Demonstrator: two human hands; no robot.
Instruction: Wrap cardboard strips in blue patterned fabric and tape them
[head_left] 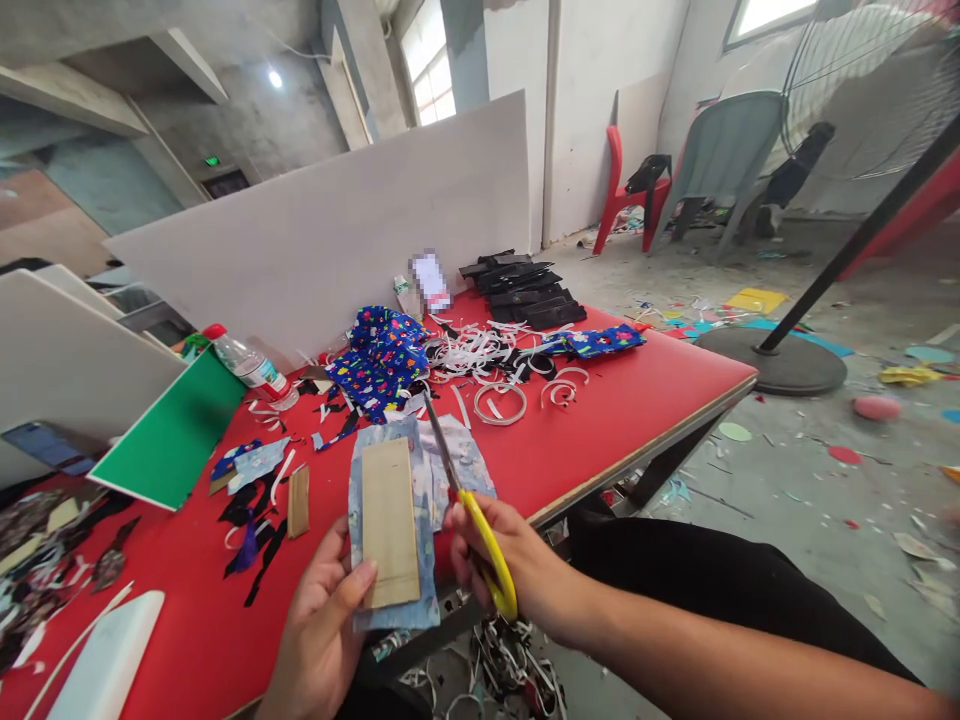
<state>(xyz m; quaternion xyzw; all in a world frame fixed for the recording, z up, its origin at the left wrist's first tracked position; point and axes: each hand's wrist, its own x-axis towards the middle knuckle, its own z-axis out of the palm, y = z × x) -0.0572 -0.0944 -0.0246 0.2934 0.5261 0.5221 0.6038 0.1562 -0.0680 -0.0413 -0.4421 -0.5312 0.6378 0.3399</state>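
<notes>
My left hand (326, 610) grips a tan rectangular piece of board (390, 520) laid flat on light-blue patterned fabric (427, 600), thumb pressing on the board's lower left. My right hand (502, 560) is wrapped round the yellow handles of a pair of scissors (491, 555). Their grey blades point up and away from me, just right of the board, over more pale fabric (472, 460) on the table. Whether the blades touch that fabric I cannot tell. Beyond them lies crumpled dark-blue printed fabric (379, 365).
On the red table (637, 390) are white strips (480, 350), a stack of black pieces (525, 288), a plastic bottle (259, 375) and a green board (176, 440). A grey panel (337, 230) stands behind. Scraps litter the floor around a fan's round base (780, 362).
</notes>
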